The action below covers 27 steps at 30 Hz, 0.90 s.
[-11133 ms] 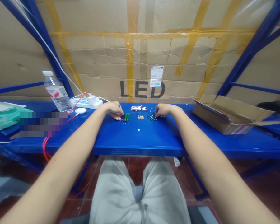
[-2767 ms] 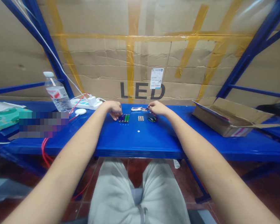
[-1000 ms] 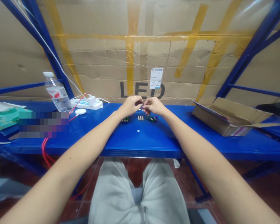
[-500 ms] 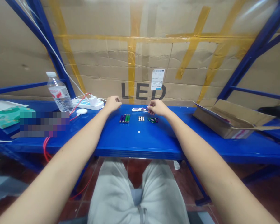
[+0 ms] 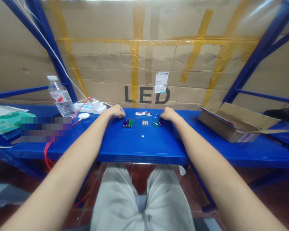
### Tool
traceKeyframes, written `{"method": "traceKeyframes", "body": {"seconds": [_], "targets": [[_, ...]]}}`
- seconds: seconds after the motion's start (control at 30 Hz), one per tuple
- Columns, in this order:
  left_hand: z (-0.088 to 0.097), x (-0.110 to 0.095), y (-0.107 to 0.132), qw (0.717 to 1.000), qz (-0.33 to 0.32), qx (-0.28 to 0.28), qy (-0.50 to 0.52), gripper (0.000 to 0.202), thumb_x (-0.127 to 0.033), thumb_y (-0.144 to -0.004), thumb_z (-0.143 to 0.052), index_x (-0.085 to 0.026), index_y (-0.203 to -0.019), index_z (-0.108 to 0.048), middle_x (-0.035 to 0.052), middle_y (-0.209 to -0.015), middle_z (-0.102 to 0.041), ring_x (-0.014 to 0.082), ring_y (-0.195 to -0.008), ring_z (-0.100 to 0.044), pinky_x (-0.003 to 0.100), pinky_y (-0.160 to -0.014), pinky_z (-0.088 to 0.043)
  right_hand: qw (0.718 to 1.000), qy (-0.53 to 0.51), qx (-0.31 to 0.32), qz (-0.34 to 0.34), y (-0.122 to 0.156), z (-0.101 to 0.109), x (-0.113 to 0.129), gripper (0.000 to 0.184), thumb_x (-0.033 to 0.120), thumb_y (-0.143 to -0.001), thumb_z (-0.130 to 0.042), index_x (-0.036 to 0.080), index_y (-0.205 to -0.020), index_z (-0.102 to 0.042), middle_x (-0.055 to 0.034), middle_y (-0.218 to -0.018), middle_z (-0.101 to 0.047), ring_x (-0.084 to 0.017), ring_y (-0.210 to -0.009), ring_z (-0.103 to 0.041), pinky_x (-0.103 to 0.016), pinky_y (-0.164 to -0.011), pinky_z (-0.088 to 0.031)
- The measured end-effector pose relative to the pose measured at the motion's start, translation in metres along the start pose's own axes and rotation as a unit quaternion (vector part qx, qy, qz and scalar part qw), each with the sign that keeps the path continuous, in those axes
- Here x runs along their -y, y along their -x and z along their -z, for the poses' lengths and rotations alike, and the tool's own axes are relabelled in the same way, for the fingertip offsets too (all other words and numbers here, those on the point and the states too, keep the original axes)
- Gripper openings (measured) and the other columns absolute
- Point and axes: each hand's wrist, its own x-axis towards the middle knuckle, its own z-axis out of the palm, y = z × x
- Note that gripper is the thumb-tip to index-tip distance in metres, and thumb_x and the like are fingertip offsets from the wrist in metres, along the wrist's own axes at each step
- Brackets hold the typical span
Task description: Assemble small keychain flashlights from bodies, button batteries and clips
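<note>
My left hand rests on the blue table with its fingers curled in, and nothing shows in them. Close by, several short purple and green metal tubes lie in a row. My right hand is closed near the tabletop, with a small dark purplish thing at its fingertips, too small to name. Just in front of that hand lie green and dark carabiners. Between the hands are a block of small silver button cells and, farther back, a group of slim silver pieces.
A small white disc lies nearer the table's front edge. To the right stands an open cardboard box. On the left are a water bottle, a white power strip, a tissue pack and red cables.
My right hand has moved right, away from the silver pieces, and come down beside the carabiners. My left hand has lowered slightly toward the tabletop. The view has shifted a little.
</note>
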Motion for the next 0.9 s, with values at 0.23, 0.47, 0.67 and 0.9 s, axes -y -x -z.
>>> {"method": "traceKeyframes", "body": {"seconds": [0.23, 0.47, 0.67, 0.9], "targets": [[-0.001, 0.003, -0.002, 1.000, -0.005, -0.004, 0.026, 0.004, -0.018, -0.054, -0.073, -0.020, -0.058, -0.074, 0.0019, -0.057, -0.069, 0.0147, -0.056, -0.060, 0.024, -0.055, -0.048, 0.996, 0.029, 0.002, -0.081, 0.005, 0.006, -0.003, 0.048, 0.027, -0.078, -0.068, 0.010, -0.123, -0.068, -0.0221, -0.118, -0.071, -0.031, -0.106, -0.069, -0.033, -0.080, -0.054], [-0.001, -0.004, 0.002, 0.999, -0.010, 0.042, 0.032, 0.006, -0.018, -0.056, -0.073, -0.021, -0.061, -0.076, 0.0032, -0.063, -0.072, 0.0165, -0.064, -0.064, 0.024, -0.058, -0.050, 0.999, 0.023, 0.002, -0.029, -0.002, 0.000, -0.007, 0.038, 0.020, -0.079, -0.063, 0.012, -0.115, -0.072, -0.0202, -0.114, -0.073, -0.031, -0.102, -0.070, -0.034, -0.079, -0.053], [0.001, -0.009, 0.007, 0.998, -0.007, 0.066, 0.023, 0.010, -0.016, -0.056, -0.072, -0.021, -0.063, -0.078, 0.0033, -0.064, -0.072, 0.0161, -0.063, -0.063, 0.024, -0.057, -0.048, 0.999, 0.023, 0.006, -0.031, -0.002, 0.000, -0.007, 0.039, 0.022, -0.078, -0.065, 0.011, -0.114, -0.072, -0.0204, -0.109, -0.074, -0.031, -0.098, -0.071, -0.032, -0.076, -0.053], [0.001, -0.009, 0.008, 0.997, -0.011, 0.062, 0.032, 0.012, -0.017, -0.057, -0.069, -0.022, -0.063, -0.078, 0.0030, -0.067, -0.074, 0.0168, -0.066, -0.066, 0.023, -0.058, -0.049, 0.999, 0.025, 0.002, -0.027, -0.006, -0.003, -0.009, 0.039, 0.024, -0.078, -0.066, 0.010, -0.113, -0.073, -0.0212, -0.109, -0.074, -0.031, -0.098, -0.072, -0.032, -0.075, -0.053]]}}
